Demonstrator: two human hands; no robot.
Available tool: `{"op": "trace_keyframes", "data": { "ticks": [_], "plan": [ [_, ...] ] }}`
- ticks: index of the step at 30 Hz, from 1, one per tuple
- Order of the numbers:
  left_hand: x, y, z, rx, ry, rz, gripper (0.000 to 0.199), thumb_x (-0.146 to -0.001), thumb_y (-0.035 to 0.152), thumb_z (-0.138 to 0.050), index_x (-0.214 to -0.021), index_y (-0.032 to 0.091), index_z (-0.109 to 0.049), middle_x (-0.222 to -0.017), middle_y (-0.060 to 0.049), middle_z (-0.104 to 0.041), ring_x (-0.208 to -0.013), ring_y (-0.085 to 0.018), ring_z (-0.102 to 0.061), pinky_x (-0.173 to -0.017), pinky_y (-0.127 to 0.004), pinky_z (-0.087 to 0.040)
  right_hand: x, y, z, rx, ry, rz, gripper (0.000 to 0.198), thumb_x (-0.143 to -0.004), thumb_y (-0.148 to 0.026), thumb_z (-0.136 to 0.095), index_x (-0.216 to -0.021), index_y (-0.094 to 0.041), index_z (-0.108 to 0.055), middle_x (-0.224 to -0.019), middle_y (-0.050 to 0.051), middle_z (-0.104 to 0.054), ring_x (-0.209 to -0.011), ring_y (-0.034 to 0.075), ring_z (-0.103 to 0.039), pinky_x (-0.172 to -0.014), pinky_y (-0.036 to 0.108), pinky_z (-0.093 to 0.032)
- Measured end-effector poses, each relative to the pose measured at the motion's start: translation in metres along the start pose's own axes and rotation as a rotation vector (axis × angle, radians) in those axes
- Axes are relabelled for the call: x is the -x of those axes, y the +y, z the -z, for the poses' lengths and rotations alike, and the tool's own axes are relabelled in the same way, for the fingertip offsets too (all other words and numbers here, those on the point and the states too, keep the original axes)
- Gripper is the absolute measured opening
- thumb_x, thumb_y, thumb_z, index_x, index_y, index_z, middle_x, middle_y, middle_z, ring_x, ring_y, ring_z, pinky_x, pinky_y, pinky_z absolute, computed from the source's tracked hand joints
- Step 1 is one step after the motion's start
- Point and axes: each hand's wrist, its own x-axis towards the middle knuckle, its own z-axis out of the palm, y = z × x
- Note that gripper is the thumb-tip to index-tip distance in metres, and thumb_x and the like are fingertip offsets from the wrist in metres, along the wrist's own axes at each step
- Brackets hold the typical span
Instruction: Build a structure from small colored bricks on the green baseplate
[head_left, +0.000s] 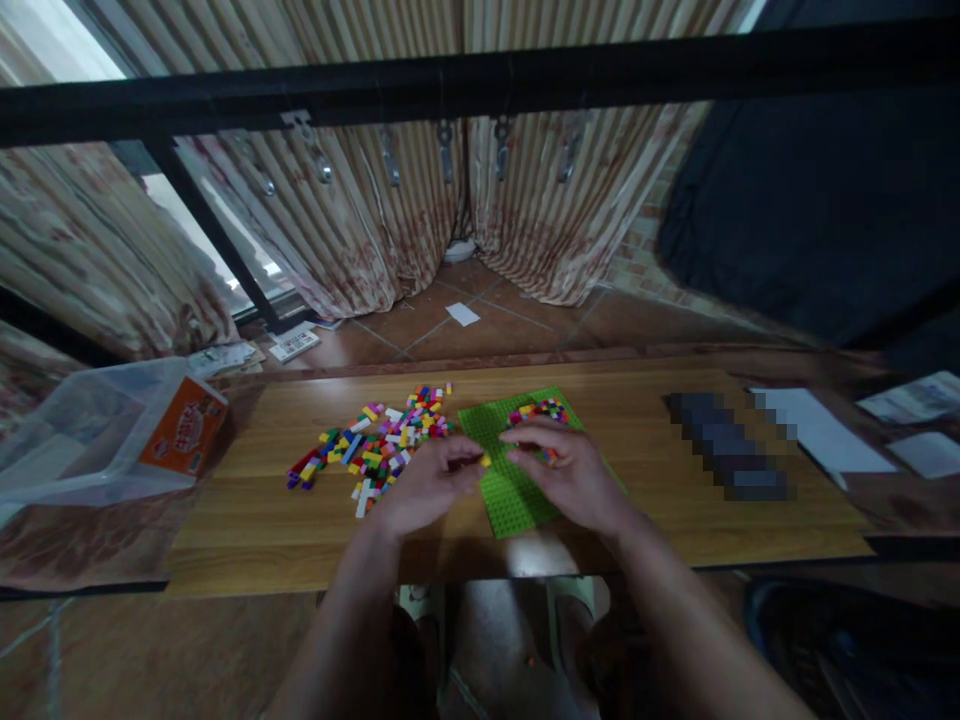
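Note:
Between the fingertips of my left hand is a small yellow toy brick, held over the left part of a green studded baseplate. My right hand hovers above the same baseplate with thumb and fingers apart, and I see nothing between them. Behind and partly under the right hand, a cluster of multicoloured bricks sits on the baseplate; the hand hides some of it. A loose pile of small coloured bricks spreads over the table left of the baseplate, partly behind my left hand.
All this lies on a wooden table. A clear plastic bin with an orange label stands at the left end. A dark, pixelated object lies on the right, near white paper. A black bar with hooks crosses beyond the table.

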Motion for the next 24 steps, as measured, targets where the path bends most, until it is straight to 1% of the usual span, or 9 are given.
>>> {"op": "trace_keyframes", "data": {
  "ticks": [2, 4, 12, 17, 24],
  "plan": [
    [-0.001, 0.006, -0.005, 0.094, -0.048, 0.039, 0.022, -0.08, 0.035, -0.062, -0.091, 0.015, -0.064, -0.072, 0.001, -0.061, -0.06, -0.009, -0.052, -0.059, -0.023, -0.044, 0.003, -0.004, -0.004, 0.006, -0.092, 0.036, 0.02, -0.088, -0.021, -0.059, -0.102, -0.026, -0.071, -0.093, 0.002, -0.07, -0.089, 0.016, -0.064, -0.083, 0.032, -0.049],
    [-0.001, 0.01, -0.007, 0.131, -0.073, 0.06, 0.024, -0.078, 0.036, -0.064, -0.088, 0.015, -0.064, -0.069, 0.002, -0.058, -0.059, -0.009, -0.051, -0.059, -0.022, -0.043, 0.005, -0.004, -0.006, 0.017, -0.121, 0.052, 0.02, -0.09, -0.02, -0.057, -0.102, -0.025, -0.072, -0.091, 0.003, -0.069, -0.086, 0.015, -0.064, -0.08, 0.03, -0.048],
    [-0.005, 0.01, -0.005, 0.135, -0.102, 0.07, 0.03, -0.078, 0.043, -0.064, -0.085, 0.014, -0.062, -0.067, 0.003, -0.056, -0.06, -0.009, -0.051, -0.06, -0.023, -0.042, 0.006, -0.003, -0.008, 0.055, -0.114, 0.055, 0.013, -0.091, -0.026, -0.059, -0.094, -0.025, -0.071, -0.087, 0.002, -0.069, -0.082, 0.014, -0.063, -0.076, 0.027, -0.046],
    [-0.009, 0.007, -0.004, 0.149, -0.099, 0.061, 0.029, -0.079, 0.044, -0.063, -0.082, 0.015, -0.06, -0.066, 0.003, -0.054, -0.059, -0.008, -0.05, -0.06, -0.022, -0.041, 0.006, -0.004, -0.012, 0.083, -0.108, 0.057, 0.014, -0.092, -0.028, -0.057, -0.094, -0.022, -0.069, -0.089, 0.002, -0.069, -0.084, 0.014, -0.062, -0.077, 0.027, -0.046],
    [-0.012, 0.003, -0.006, 0.137, -0.09, 0.046, 0.033, -0.08, 0.047, -0.062, -0.08, 0.015, -0.059, -0.068, 0.003, -0.054, -0.061, -0.009, -0.05, -0.06, -0.023, -0.04, 0.004, -0.004, -0.013, 0.119, -0.106, 0.072, 0.016, -0.094, -0.021, -0.052, -0.094, -0.021, -0.068, -0.088, 0.003, -0.069, -0.083, 0.014, -0.063, -0.077, 0.026, -0.046]
  ]
}}
